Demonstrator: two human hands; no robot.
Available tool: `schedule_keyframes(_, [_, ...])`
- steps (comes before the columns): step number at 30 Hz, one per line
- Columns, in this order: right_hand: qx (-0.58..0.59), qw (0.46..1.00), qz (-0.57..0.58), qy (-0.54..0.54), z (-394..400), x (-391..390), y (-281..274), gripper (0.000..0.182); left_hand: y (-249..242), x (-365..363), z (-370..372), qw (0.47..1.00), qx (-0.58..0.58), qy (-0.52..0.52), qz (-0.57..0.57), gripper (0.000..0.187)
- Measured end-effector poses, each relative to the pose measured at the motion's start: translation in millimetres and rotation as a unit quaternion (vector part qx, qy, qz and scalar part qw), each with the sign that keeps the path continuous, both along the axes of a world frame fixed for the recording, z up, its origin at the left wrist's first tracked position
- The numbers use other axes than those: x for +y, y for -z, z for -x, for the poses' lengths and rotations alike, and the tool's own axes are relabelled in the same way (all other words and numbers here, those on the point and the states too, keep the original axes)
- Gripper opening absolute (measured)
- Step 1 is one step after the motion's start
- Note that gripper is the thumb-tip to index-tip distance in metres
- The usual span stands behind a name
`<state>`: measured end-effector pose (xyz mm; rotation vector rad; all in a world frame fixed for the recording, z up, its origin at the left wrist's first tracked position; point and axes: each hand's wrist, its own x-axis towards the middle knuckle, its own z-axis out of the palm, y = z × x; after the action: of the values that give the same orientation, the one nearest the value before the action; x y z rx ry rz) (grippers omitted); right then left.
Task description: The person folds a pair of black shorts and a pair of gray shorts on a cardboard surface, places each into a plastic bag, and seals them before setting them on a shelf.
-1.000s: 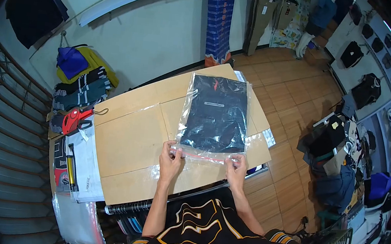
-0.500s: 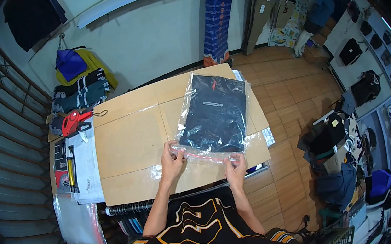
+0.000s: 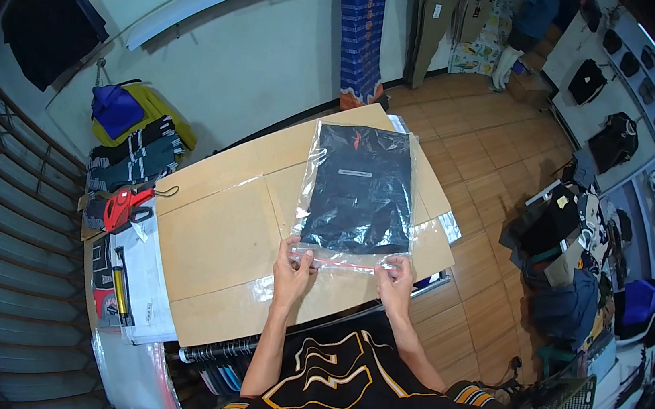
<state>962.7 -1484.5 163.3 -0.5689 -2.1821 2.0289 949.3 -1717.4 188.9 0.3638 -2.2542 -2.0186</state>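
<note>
A folded dark garment (image 3: 360, 200) with a small red mark lies inside a clear plastic bag (image 3: 345, 258) on the cardboard-topped table (image 3: 214, 244). The bag's near edge carries a red zip strip and faces me. My left hand (image 3: 293, 269) pinches the left corner of that edge between thumb and fingers. At the right corner, my right hand (image 3: 394, 282) grips the same edge in a similar pinch. Between the two hands the red strip runs nearly straight.
On the table's left side lie a red tape dispenser (image 3: 126, 210), a yellow and black pump-like tool (image 3: 120, 286) and white paper (image 3: 149, 281). More clear bags (image 3: 135, 372) sit at the lower left. Piled clothes (image 3: 570, 272) stand to the right, beyond the tiled floor (image 3: 477, 165).
Both hands stay at the bag's near corners with almost no movement. The red strip looks slightly straighter, and the view has shifted a little.
</note>
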Motion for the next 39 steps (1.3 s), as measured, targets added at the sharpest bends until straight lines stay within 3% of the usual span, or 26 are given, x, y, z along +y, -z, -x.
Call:
schedule_keyframes(7, [-0.017, 0.999, 0.043, -0.013, -1, -1, -16, 0.028, -2, 2, -1, 1.0, -0.012, 0.011, -0.001, 0.041])
schedule_keyframes(32, [-0.041, 0.999, 0.02, -0.027, -4, -3, -21, 0.026, -2, 23, -4, 1.0, 0.01, 0.009, -0.001, 0.038])
schedule_keyframes(34, [0.031, 0.999, -0.024, -0.013, -4, -3, -6, 0.026, -5, 24, -4, 1.0, 0.001, 0.005, -0.008, 0.039])
schedule_keyframes(39, [0.06, 0.998, 0.006, -0.013, -1, -1, 8, 0.028, -9, 29, -4, 1.0, 0.004, 0.022, -0.015, 0.039])
